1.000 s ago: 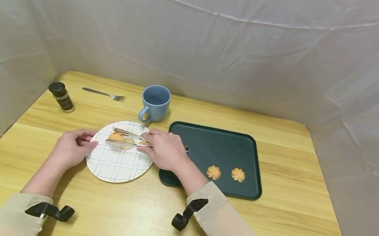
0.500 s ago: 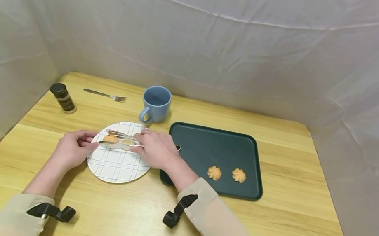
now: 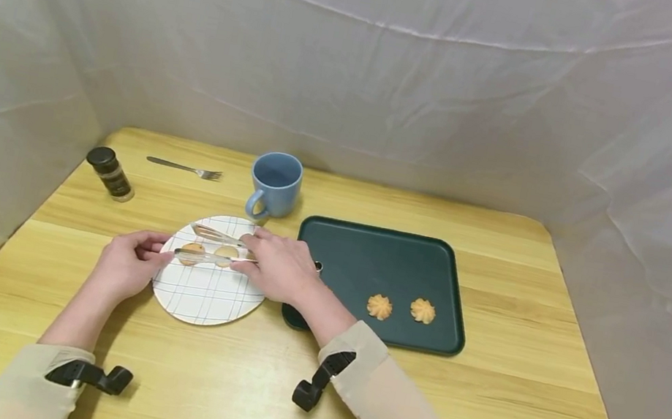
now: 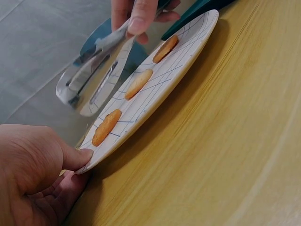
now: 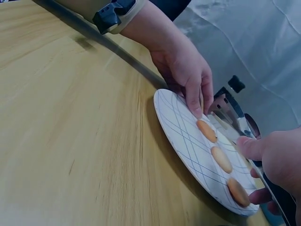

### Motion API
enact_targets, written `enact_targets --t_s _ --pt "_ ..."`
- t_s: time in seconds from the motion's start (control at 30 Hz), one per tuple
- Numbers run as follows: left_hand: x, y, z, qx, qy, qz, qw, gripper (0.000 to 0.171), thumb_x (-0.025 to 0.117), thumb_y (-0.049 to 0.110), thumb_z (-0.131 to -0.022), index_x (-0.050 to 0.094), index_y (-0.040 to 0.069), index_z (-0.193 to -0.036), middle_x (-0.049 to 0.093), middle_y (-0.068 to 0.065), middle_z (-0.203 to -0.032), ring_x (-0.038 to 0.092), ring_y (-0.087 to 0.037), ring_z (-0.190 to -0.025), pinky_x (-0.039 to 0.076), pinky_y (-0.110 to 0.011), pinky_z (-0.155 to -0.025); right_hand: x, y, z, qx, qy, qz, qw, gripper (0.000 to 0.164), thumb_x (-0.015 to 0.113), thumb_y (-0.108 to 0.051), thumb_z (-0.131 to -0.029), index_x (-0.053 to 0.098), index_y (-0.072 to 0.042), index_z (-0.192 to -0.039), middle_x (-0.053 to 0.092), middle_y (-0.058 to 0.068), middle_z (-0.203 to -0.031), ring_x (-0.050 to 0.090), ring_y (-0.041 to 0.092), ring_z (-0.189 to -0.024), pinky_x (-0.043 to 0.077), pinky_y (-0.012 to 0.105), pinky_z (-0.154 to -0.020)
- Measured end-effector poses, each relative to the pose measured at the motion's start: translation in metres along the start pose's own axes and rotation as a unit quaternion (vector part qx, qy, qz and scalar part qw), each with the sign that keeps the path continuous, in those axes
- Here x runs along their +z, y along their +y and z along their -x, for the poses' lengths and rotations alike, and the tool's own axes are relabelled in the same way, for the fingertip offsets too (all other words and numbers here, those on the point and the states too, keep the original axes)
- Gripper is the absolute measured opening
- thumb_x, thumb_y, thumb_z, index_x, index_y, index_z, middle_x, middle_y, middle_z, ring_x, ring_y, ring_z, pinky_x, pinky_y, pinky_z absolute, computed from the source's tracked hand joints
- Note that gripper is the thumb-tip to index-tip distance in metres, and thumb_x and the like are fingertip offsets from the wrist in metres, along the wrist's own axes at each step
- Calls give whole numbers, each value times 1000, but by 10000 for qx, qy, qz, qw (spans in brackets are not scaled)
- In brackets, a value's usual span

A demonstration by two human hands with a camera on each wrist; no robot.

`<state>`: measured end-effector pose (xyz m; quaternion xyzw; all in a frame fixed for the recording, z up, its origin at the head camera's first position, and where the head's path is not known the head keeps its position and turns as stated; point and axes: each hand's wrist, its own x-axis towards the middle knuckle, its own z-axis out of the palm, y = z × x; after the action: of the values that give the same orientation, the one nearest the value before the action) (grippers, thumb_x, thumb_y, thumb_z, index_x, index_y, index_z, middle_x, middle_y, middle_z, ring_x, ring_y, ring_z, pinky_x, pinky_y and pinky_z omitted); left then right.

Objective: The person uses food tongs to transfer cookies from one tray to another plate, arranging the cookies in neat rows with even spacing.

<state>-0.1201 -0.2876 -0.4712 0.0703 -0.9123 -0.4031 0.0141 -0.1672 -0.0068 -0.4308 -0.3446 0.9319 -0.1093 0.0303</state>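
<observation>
My left hand pinches the left rim of a round white checked plate, thumb on top and fingers below. My right hand holds metal tongs over the plate, their two arms spread apart with nothing between the tips. Three cookies lie in a row on the plate: a browned one nearest the left thumb, a paler one in the middle, and another browned one by the right hand. In the head view the right hand hides that third cookie.
A dark green tray right of the plate carries two flower-shaped cookies, one left and one right. Behind the plate stands a blue mug. A fork and a black-capped seasoning jar are at back left.
The tongs moved left with the right hand, and their arms now stand wider apart. The browned cookie that was between them lies on the plate's left side. My left hand stayed put.
</observation>
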Motion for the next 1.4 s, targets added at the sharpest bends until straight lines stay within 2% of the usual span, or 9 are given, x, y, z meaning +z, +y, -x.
enact_targets --t_s 0.23,0.53,0.6,0.8,0.93,1.13,1.4 --pt "-4 -2 1 -171 -15 -43 9998 43 73 21 -102 66 -3 -137 69 -19 -116 62 -25 -98 47 -19 -71 -11 6 14 -127 261 -123 9995 49 61 -53 -106 66 -23 -145 65 -1 -139 72 19 -97 52 36 -64" --pt "-4 -2 2 -233 -19 -33 9997 43 73 21 -102 66 -3 -137 69 -18 -116 62 -25 -98 47 -19 -70 -25 21 37 -142 460 -326 9983 55 60 -53 -106 64 -17 -147 66 2 -138 71 21 -106 55 40 -70" --pt "-5 -2 3 -254 -23 -20 9997 43 73 21 -102 66 -3 -138 69 -18 -115 62 -25 -98 48 -19 -70 -27 24 45 -113 521 -338 9980 54 61 -53 -105 65 -18 -146 66 2 -137 72 19 -103 55 39 -68" --pt "-6 -2 6 -324 5 -79 9994 43 72 21 -102 66 -2 -138 68 -17 -116 61 -25 -99 47 -19 -70 -28 39 68 -102 750 -470 9960 52 64 -53 -104 67 -19 -144 67 -1 -128 66 7 -73 47 31 -56" --pt "-7 -1 7 -242 16 -93 9997 41 71 21 -103 66 -1 -137 68 -18 -116 60 -25 -98 47 -19 -72 -29 53 84 -59 914 -466 9947 53 64 -53 -104 68 -17 -143 68 0 -130 67 7 -75 48 30 -57" --pt "-6 1 7 -220 17 -81 9997 41 71 22 -103 66 -1 -137 68 -18 -115 60 -25 -98 47 -20 -72 -32 79 107 50 1103 -380 9932 51 67 -50 -103 70 -13 -139 70 1 -126 66 13 -75 48 31 -56" --pt "-5 1 5 -222 4 -6 9998 40 72 20 -102 67 -2 -135 69 -18 -115 61 -25 -98 47 -18 -71 -37 98 129 358 1011 -477 9931 52 69 -49 -102 70 -12 -140 70 1 -125 62 11 -70 47 31 -57"
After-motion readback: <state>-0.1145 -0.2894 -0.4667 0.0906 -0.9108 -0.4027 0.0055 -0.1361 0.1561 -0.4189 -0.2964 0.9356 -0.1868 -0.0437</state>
